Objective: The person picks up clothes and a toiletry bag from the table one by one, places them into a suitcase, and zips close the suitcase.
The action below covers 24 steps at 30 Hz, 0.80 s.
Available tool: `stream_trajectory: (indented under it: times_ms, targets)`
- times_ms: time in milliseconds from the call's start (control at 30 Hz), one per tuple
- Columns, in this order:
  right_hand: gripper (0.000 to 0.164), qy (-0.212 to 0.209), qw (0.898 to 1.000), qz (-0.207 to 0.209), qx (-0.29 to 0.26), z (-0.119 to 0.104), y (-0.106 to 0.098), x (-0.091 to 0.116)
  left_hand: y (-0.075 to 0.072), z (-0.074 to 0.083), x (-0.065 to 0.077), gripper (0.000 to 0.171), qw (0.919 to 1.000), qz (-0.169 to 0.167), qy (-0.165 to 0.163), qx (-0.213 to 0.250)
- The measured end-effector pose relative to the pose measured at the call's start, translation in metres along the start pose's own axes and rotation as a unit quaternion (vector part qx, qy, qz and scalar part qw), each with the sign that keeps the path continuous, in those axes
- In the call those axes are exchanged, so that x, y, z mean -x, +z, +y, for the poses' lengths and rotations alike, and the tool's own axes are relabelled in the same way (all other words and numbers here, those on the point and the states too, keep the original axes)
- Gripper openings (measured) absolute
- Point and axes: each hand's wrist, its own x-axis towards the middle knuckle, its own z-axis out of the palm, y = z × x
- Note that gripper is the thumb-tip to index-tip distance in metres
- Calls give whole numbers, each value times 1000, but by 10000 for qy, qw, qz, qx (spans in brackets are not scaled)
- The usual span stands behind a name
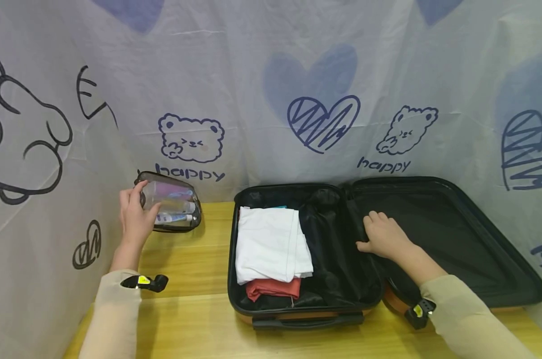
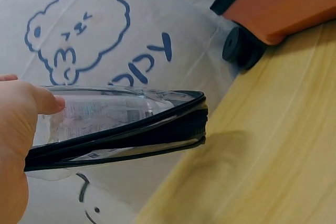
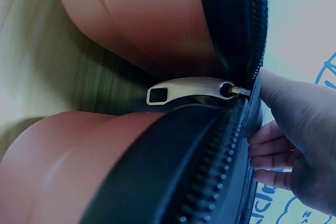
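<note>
At the far left of the head view my left hand (image 1: 135, 212) grips a clear toiletry pouch (image 1: 191, 193) with black zipped edging, thumb on its clear side. Tubes and bottles show through the plastic. In the left wrist view the pouch (image 2: 173, 121) is tilted above the wooden surface. My right hand (image 1: 385, 237) is over the hinge side of an open suitcase (image 1: 338, 249), its fingers relaxed; in the right wrist view the fingers are beside the zipper edge (image 3: 226, 169), and contact is hard to tell. A folded white garment (image 1: 271, 244) lies on a red one (image 1: 275, 288) inside the suitcase.
The suitcase's black-lined lid (image 1: 450, 239) lies opened out to the right. A black handle (image 1: 308, 321) is on the near side. A printed curtain (image 1: 253, 99) hangs behind and at the left of the wooden surface (image 1: 185, 309). A metal zipper pull (image 3: 191, 87) hangs by the hinge.
</note>
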Motion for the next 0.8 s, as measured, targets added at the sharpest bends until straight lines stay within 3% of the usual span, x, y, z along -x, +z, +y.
stream_trajectory:
  times_ms: [333,800]
  targets:
    - [59,-38,10000,38,-16,1,-1,1,-14,34,-11,64,9966,96,816,-105]
    - [60,-55,10000,53,-21,2,3,0,-29,101,-37,65,9831,-36,1832,10]
